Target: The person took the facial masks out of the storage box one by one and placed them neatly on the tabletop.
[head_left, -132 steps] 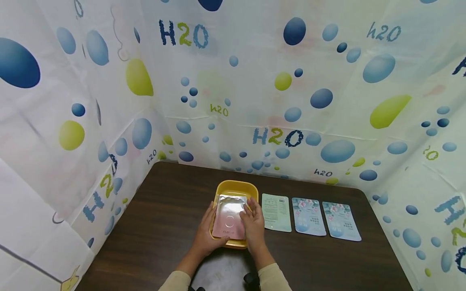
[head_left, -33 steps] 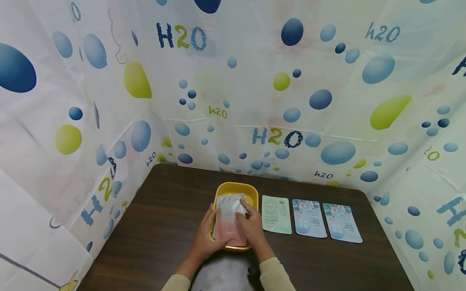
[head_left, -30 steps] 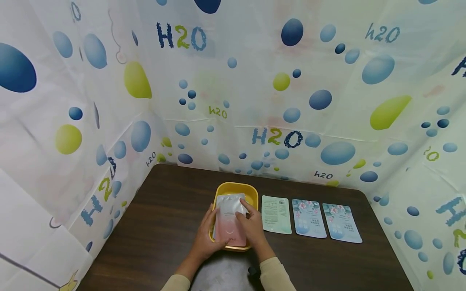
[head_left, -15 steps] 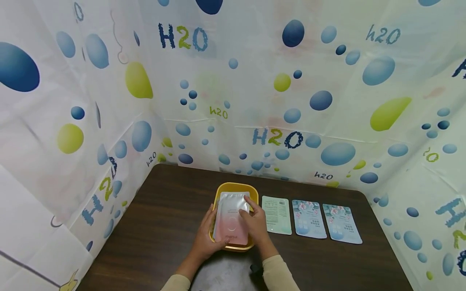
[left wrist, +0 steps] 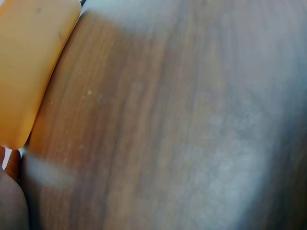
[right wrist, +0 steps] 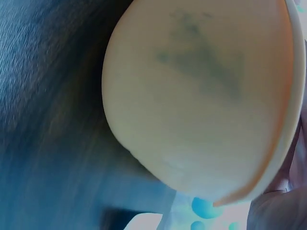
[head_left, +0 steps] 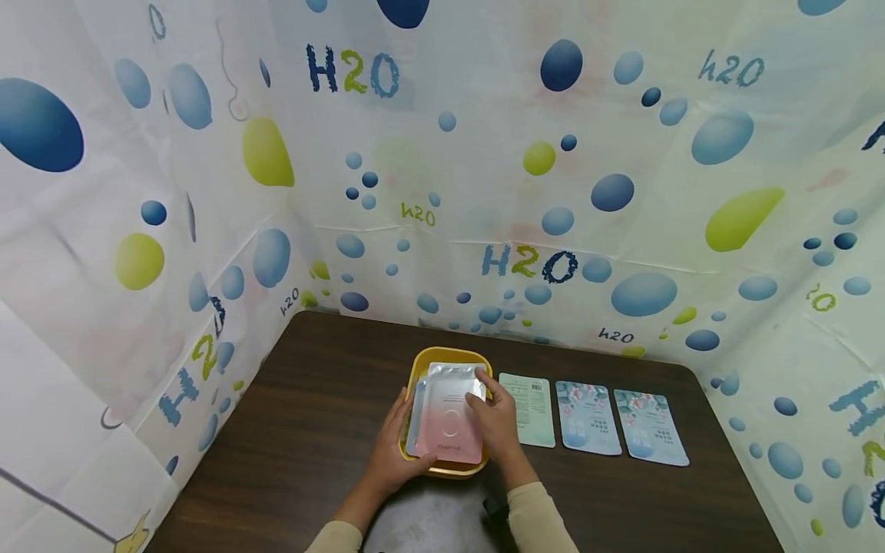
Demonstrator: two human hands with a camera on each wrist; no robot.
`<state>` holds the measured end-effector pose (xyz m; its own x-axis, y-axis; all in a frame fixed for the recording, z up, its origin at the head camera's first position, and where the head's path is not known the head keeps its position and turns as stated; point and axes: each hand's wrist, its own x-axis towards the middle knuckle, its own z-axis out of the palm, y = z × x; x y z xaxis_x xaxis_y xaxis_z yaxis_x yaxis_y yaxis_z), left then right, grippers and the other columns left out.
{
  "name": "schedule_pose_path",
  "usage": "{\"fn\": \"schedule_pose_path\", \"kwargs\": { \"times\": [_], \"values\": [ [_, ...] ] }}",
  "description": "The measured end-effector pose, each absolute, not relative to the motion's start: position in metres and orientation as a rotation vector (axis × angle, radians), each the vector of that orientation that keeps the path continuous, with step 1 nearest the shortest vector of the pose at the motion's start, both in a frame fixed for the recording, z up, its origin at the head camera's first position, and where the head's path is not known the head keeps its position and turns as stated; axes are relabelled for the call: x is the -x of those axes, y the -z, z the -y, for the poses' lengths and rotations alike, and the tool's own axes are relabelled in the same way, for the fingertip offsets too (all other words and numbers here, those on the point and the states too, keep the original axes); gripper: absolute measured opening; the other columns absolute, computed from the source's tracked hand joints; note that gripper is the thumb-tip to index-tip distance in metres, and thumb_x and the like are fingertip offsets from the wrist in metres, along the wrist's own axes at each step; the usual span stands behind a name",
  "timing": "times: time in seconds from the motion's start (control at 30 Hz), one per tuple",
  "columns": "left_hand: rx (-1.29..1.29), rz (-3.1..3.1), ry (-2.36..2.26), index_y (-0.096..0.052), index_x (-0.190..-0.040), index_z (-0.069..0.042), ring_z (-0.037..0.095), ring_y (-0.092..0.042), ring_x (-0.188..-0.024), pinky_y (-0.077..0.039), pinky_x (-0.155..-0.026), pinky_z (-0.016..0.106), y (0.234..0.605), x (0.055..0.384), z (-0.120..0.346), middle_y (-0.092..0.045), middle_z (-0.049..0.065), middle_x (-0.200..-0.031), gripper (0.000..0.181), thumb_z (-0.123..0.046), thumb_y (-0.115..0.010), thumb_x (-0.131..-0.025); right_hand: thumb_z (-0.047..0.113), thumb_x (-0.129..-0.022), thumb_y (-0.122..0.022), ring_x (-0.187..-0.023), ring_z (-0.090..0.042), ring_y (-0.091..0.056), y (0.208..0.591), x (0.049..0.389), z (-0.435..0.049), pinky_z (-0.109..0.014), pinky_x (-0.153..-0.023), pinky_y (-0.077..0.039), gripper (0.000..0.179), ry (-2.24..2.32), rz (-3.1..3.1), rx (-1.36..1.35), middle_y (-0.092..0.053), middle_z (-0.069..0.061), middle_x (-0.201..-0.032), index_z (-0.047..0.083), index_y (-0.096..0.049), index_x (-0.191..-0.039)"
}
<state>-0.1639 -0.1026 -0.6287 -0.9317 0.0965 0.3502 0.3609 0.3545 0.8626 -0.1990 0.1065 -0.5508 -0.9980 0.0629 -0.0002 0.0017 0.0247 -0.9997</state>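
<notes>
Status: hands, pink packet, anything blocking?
Left hand grips tray. Right hand pinches pink packet over it. Blue packet partly covered beneath. No obstruction visible.

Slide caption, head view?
Right hand holding a pink pouch over a yellow tray, left hand on the tray, three pouches alongside.

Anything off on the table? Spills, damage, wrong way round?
One oddity: the green packet right of the yellow tray shows small print and a barcode, while the two blue packets beside it show flowers, so it may be back side up. No spill or damage visible.
</notes>
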Motion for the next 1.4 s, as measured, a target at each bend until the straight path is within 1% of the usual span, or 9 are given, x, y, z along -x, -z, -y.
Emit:
{"fn": "schedule_pose_path", "kwargs": {
  "times": [0.2,0.43,0.53,0.73,0.8,0.9,1.03,1.17,1.4],
  "values": [
    [0.409,2.369,1.594,-0.044,-0.154,-0.006,0.037,-0.037,-0.150,-0.039,-0.113,0.057,0.629,0.165,0.102,-0.031,0.013,-0.167,0.108,-0.038,-0.092,-0.062,0.005,-0.096,-0.062,-0.149,-0.033,-0.040,0.548,0.200,-0.116,-0.028,-0.111,-0.043,0.054,-2.187,2.155,0.071,-0.044,-0.017,-0.160,0.000,-0.051,-0.148],
    [0.399,2.362,1.608,-0.045,-0.153,-0.005,0.036,-0.035,-0.150,-0.038,-0.115,0.052,0.630,0.165,0.102,-0.031,0.012,-0.167,0.108,-0.036,-0.093,-0.061,0.008,-0.096,-0.062,-0.144,-0.033,-0.044,0.545,0.203,-0.126,-0.016,-0.096,-0.048,0.052,-2.216,2.123,0.148,-0.043,-0.015,-0.161,0.004,-0.053,-0.148],
    [0.399,2.364,1.599,-0.045,-0.153,-0.005,0.036,-0.035,-0.150,-0.038,-0.115,0.050,0.630,0.164,0.101,-0.031,0.012,-0.167,0.108,-0.035,-0.093,-0.061,0.008,-0.097,-0.060,-0.146,-0.034,-0.043,0.545,0.204,-0.130,-0.022,-0.102,-0.049,0.051,-2.191,2.138,0.154,-0.043,-0.015,-0.161,0.004,-0.053,-0.148],
    [0.397,2.360,1.612,-0.044,-0.154,-0.005,0.035,-0.035,-0.150,-0.036,-0.116,0.049,0.629,0.164,0.101,-0.031,0.012,-0.167,0.109,-0.035,-0.092,-0.061,0.011,-0.098,-0.060,-0.141,-0.035,-0.048,0.545,0.204,-0.137,-0.045,-0.112,-0.045,0.049,-2.160,2.158,0.219,-0.047,-0.015,-0.158,0.007,-0.056,-0.147],
    [0.395,2.365,1.613,-0.044,-0.154,-0.006,0.035,-0.035,-0.151,-0.037,-0.115,0.053,0.630,0.164,0.101,-0.031,0.011,-0.168,0.109,-0.036,-0.092,-0.061,0.012,-0.097,-0.060,-0.139,-0.034,-0.050,0.545,0.204,-0.139,-0.042,-0.110,-0.048,0.049,-2.160,2.153,0.243,-0.048,-0.016,-0.157,0.008,-0.056,-0.146],
    [0.398,2.374,1.611,-0.043,-0.154,-0.005,0.035,-0.035,-0.151,-0.037,-0.114,0.057,0.630,0.164,0.101,-0.031,0.012,-0.168,0.110,-0.036,-0.092,-0.061,0.011,-0.097,-0.060,-0.138,-0.034,-0.049,0.547,0.204,-0.145,-0.028,-0.102,-0.051,0.049,-2.159,2.142,0.252,-0.048,-0.017,-0.157,0.007,-0.056,-0.146],
    [0.398,2.378,1.614,-0.043,-0.155,-0.006,0.035,-0.034,-0.151,-0.037,-0.114,0.057,0.631,0.164,0.101,-0.030,0.012,-0.168,0.110,-0.036,-0.093,-0.061,0.009,-0.097,-0.060,-0.145,-0.032,-0.043,0.547,0.204,-0.152,-0.012,-0.093,-0.047,0.049,-2.159,2.123,0.245,-0.045,-0.016,-0.159,0.005,-0.056,-0.146],
    [0.397,2.368,1.618,-0.043,-0.155,-0.006,0.035,-0.033,-0.151,-0.036,-0.116,0.051,0.631,0.164,0.102,-0.030,0.013,-0.168,0.110,-0.035,-0.093,-0.061,0.007,-0.098,-0.058,-0.146,-0.031,-0.041,0.545,0.204,-0.159,-0.007,-0.090,-0.045,0.049,-2.153,2.111,0.241,-0.045,-0.016,-0.159,0.003,-0.055,-0.146],
    [0.400,2.373,1.574,-0.044,-0.154,-0.006,0.035,-0.035,-0.150,-0.037,-0.116,0.047,0.631,0.164,0.101,-0.032,0.012,-0.167,0.110,-0.037,-0.092,-0.061,0.007,-0.099,-0.057,-0.141,-0.028,-0.046,0.544,0.205,-0.168,-0.008,-0.089,-0.047,0.049,-2.179,2.091,0.258,-0.043,-0.015,-0.160,0.003,-0.053,-0.148]
  ]
}}
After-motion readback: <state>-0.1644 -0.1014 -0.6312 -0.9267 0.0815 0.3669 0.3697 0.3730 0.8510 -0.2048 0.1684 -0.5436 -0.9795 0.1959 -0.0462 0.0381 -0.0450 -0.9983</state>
